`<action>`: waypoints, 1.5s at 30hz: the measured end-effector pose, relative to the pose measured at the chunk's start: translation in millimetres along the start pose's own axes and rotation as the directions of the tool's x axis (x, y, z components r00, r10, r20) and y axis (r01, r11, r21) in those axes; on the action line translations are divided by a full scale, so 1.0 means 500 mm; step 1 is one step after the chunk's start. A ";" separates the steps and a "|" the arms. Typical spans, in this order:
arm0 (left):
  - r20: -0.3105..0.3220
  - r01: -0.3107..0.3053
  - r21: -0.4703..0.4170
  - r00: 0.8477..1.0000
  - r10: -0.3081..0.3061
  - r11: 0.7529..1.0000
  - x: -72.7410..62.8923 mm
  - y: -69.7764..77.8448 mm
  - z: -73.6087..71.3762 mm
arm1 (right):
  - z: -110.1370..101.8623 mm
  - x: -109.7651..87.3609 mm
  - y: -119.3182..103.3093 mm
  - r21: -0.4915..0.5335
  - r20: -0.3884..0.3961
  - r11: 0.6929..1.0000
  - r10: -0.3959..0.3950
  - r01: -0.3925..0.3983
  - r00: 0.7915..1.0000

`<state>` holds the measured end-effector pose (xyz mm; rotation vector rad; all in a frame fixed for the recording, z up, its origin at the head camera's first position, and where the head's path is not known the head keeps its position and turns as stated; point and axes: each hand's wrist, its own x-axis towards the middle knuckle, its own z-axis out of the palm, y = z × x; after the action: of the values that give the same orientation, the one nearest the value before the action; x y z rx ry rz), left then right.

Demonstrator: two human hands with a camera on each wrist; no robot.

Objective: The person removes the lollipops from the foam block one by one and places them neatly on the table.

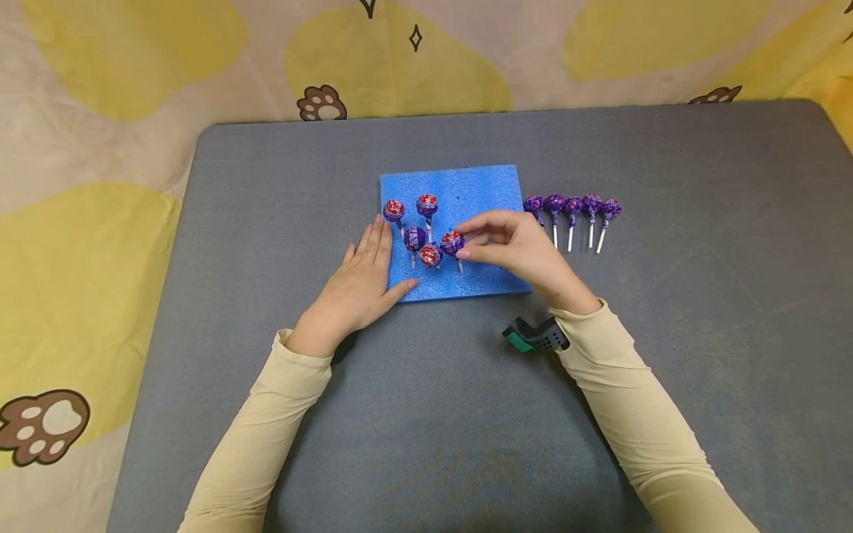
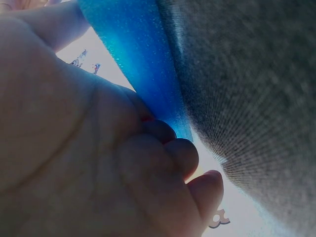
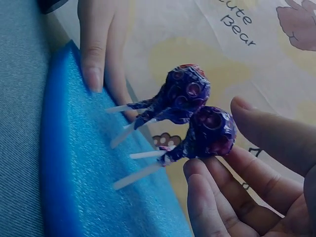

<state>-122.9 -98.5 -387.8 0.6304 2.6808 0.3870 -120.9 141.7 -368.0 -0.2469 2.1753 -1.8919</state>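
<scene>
A blue foam board lies on the table, with several purple-and-red wrapped lollipops standing in it on white sticks. My right hand has thumb and fingertips around the head of the rightmost standing lollipop; in the right wrist view that lollipop tilts, its stick end at the foam. Close to its left are another lollipop and a purple one. My left hand rests along the board's left edge, fingers straight and thumb over the front corner. The left wrist view shows its palm beside the foam's side.
Right of the board, several more lollipops lie in a row on the grey table, sticks toward me. A black-and-green wrist device sits at my right cuff. Beyond the table's far edge hangs a yellow patterned cloth.
</scene>
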 end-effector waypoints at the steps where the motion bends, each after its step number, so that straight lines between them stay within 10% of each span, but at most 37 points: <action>1: 0.000 0.001 0.000 1.000 -0.001 1.000 0.000 0.000 0.000 | 0.002 0.000 0.000 -0.003 0.000 1.000 0.000 0.000 1.000; 23: -0.010 -0.002 -0.001 1.000 0.002 1.000 0.000 0.000 0.000 | 0.025 0.004 0.004 -0.031 -0.051 0.999 -0.024 0.022 0.998; 45: 0.004 -0.008 -0.006 1.000 0.008 1.000 -0.004 -0.001 -0.001 | -0.004 -0.020 0.015 0.208 -0.166 0.970 -0.091 0.125 0.982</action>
<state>-121.7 -99.8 -387.2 0.6395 2.6737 0.3952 -111.8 147.5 -374.5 -0.1861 2.0614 -2.2605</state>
